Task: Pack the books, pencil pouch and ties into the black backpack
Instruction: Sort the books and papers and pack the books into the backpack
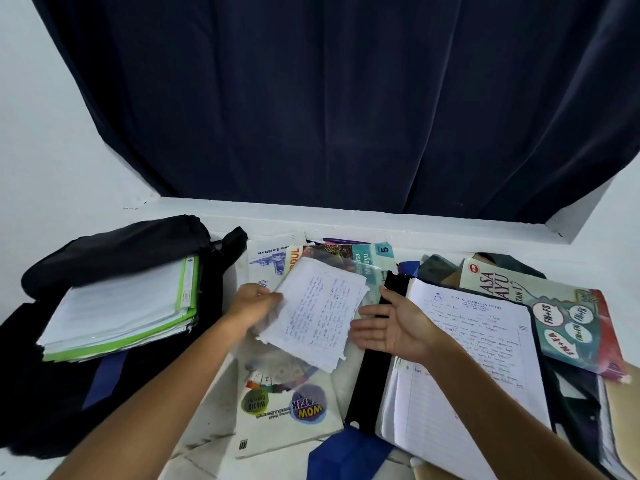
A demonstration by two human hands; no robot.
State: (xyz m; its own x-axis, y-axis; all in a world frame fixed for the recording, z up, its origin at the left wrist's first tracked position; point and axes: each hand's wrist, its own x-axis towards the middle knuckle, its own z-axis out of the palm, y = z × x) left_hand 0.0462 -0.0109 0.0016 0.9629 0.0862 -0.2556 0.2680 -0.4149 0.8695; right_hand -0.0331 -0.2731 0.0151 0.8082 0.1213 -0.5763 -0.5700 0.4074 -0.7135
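Head view: papers [117, 306] atop backpack [114, 252].

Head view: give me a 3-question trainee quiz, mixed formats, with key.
1. True or false: the left hand holds the handwritten sheets.
2. What lies on the black backpack? A) green-edged folder B) the WOW book C) a tie
3. Fill in: the right hand is ____, palm up, above the black file.

Key
1. True: its fingers grip the sheets' left edge.
2. A: the green-edged folder rests there; the WOW book lies on the white surface.
3. Open: it holds nothing.
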